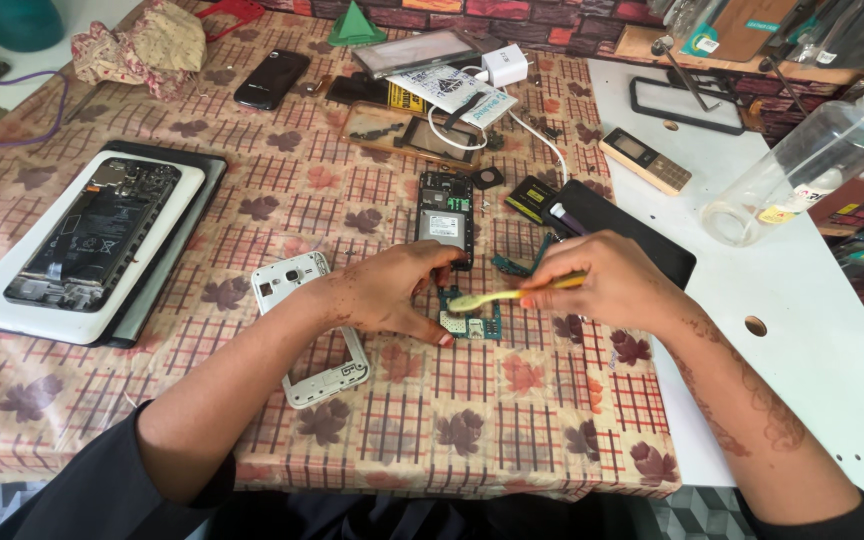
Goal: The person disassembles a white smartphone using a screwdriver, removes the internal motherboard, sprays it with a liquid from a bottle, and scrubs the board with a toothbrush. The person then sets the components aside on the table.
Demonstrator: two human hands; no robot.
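You're pinning a small green circuit board [472, 323] down on the checked tablecloth [512, 400] w/ your left hand [392, 290]; fingers curled, tips pressing the board's left and top edges. Your right hand [602, 283] is closed around the handle of a yellow toothbrush [507, 294], pinching it btwn thumb and fingers, and the bristle end is hovering just over the board; can't tell if it's touching.

The board is lying center of the cloth, right below an opened phone body [446, 218] w/ its back off. Just left of your left wrist, a white phone frame [312, 330] is lying flat, partly under your forearm. Far left, a bigger dismantled phone [92, 235] is resting face-down on a white tablet-like slab [72, 300], which is sitting on a dark case.

Behind your right hand, a black flat phone or pad [642, 235] is lying at the cloth's edge, overlapping onto the white table [802, 330]. Near it, a small bar phone w/ keypad [645, 160]. A clear plastic bottle [812, 165] is tilting in from the right edge.

Top of the cloth: a black phone [271, 79], a white charger block [505, 65] w/ cable, a screen panel [415, 51], a green pyramid-shaped thing [356, 25] and a crumpled patterned cloth [142, 50].
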